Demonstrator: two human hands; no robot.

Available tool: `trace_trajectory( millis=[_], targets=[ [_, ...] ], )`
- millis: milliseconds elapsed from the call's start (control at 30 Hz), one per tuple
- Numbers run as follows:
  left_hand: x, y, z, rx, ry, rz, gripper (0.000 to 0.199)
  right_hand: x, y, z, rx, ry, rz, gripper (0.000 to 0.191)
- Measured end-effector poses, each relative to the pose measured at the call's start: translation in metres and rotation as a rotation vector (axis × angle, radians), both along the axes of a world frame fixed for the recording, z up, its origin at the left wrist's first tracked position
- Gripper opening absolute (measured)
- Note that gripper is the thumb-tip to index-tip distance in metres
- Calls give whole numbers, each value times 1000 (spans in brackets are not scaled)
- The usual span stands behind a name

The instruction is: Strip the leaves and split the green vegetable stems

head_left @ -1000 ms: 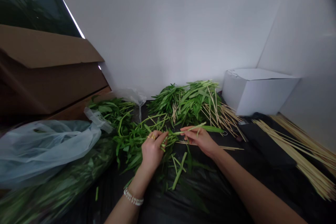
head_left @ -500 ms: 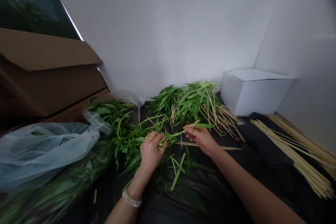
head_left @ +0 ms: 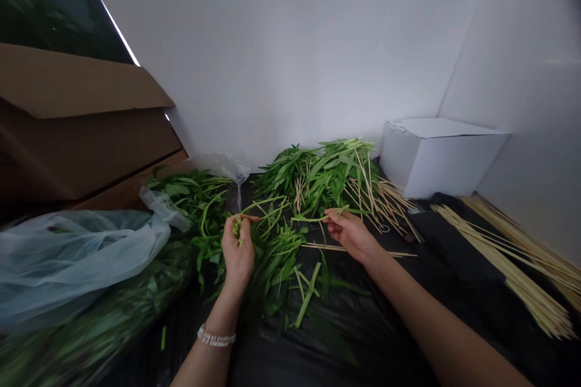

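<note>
My left hand (head_left: 238,254), a beaded bracelet at its wrist, is closed around a bit of green stem (head_left: 236,227) over the loose water spinach. Pinched in the fingers of my right hand (head_left: 351,234) is a water spinach stem (head_left: 309,219) that points left, with a leaf trailing past the fingers. Between the hands lies a small bunch of water spinach (head_left: 281,257), stem ends to the right. Two or so thin sticks (head_left: 336,248) lie just under my right hand. Cut stem pieces (head_left: 308,296) rest on the black sheet (head_left: 290,357) nearer me.
Heaped water spinach (head_left: 338,172) with bamboo skewers (head_left: 393,205) stands against the white wall. To the right are a white box (head_left: 454,160), a dark flat case (head_left: 458,248) and bundled sticks (head_left: 531,290). A plastic bag (head_left: 82,260) and a cardboard box (head_left: 86,145) are at left.
My left hand has moved left, off the small bunch, which now lies on the sheet. My right hand has drawn a stem away and stays nearly in place.
</note>
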State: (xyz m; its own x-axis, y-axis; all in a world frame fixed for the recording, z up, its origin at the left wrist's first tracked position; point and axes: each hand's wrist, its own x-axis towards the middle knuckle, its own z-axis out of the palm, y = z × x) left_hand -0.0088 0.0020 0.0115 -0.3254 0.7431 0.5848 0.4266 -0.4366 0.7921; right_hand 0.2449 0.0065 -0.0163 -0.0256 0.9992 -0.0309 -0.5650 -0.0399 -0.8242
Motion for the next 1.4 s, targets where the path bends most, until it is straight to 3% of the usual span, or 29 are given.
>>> trace_trajectory(
  millis=[200,267,367,633,800,967,1200,1400],
  targets=[
    [-4,-8,21,-74,157,-36,24,-8,-9,1,74,-106,103,29],
    [-1,-10,28,-131,197,-104,32,-10,-12,2,77,-158,124,29],
    [5,-10,37,-227,326,-230,24,-10,-14,3,85,-234,152,26],
    [11,19,57,-478,798,-456,27,-10,-13,1,155,-316,156,25],
    [24,18,47,-356,760,-346,26,-11,-13,1,171,-368,173,23],
    [34,2,33,-461,542,-581,29,-13,-15,1,202,-422,174,23],
    [39,-4,22,-447,548,-666,23,-16,-16,2,219,-440,158,20],
    [48,-7,18,-333,551,-466,12,-19,-17,2,225,-385,188,26]
  ],
)
